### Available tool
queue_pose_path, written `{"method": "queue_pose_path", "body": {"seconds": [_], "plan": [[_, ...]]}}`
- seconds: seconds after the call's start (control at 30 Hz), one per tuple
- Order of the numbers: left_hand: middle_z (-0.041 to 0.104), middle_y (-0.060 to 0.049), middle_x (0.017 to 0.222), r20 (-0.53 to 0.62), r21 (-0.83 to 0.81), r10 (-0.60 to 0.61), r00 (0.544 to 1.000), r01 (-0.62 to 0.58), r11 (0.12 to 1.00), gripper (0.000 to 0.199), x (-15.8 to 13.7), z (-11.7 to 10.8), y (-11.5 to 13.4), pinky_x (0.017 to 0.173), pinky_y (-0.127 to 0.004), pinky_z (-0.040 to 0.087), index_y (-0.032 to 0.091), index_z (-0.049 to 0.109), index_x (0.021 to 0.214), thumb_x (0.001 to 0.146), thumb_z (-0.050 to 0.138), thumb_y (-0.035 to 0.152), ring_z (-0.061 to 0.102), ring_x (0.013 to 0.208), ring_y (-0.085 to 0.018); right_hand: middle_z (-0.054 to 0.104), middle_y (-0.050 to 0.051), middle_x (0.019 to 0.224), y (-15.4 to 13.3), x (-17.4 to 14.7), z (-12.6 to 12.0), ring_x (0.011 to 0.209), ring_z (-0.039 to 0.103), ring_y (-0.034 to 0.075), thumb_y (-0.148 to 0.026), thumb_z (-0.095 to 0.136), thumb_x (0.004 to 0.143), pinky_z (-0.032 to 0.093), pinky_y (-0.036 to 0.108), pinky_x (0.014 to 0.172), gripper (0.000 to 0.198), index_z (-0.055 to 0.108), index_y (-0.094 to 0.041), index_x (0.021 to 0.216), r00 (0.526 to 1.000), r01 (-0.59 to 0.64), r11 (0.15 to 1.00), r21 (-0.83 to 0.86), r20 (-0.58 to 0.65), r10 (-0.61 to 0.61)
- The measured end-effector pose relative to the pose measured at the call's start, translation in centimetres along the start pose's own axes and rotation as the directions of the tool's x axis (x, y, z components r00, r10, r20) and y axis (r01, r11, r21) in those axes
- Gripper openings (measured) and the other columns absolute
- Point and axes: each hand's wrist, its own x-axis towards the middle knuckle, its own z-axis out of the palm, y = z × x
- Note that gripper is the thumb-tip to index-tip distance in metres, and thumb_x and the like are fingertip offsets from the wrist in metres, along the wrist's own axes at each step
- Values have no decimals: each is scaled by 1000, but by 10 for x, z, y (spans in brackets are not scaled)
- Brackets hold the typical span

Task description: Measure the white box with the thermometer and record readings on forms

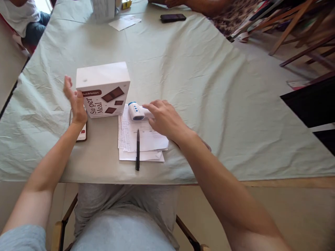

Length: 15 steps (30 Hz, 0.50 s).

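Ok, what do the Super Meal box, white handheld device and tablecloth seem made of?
Super Meal box: likely cardboard, smooth, with flat printed panels and crisp edges. White handheld device: probably smooth hard plastic, judging by its moulded, rounded shell. Tablecloth: seemingly matte fabric, given the soft folds.

White carton (pixel 110 94), upright, top closed, right beside L hand (pixel 75 103), whose thumb laps its near L edge; front w/ brown "NutriMotion" label, "Super Meal" lettering running sideways, & pics of dark brown bars. Handheld device (pixel 136 111), white plastic w/ blue rim, blue dots & dark oval window, lies w/ its head just L of R hand (pixel 166 116); handle runs btwn thumb & fingers, partly hidden, so can't tell if gripped.
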Motion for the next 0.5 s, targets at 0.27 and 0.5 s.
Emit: {"method": "queue_pose_path", "body": {"seconds": [0.27,0.5], "plan": [[61,-1,79,552,151,467,691,-633,759,21,-76,6,91,72,-27,47,18,57,104,87,47,11,56,75,-13,64,10,91,-25,-37,14,72,55,18,-10,44,90,34,31,64,25,65,-17,99,906,381,923,-50,222,-361],[61,1,58,857,87,312,411,-710,698,23,-117,26,86,49,-28,39,12,60,103,92,40,16,55,50,-15,54,-2,62,-15,-52,8,54,47,13,-15,52,81,35,26,55,13,48,-22,70,966,196,935,297,-224,-131]]}}
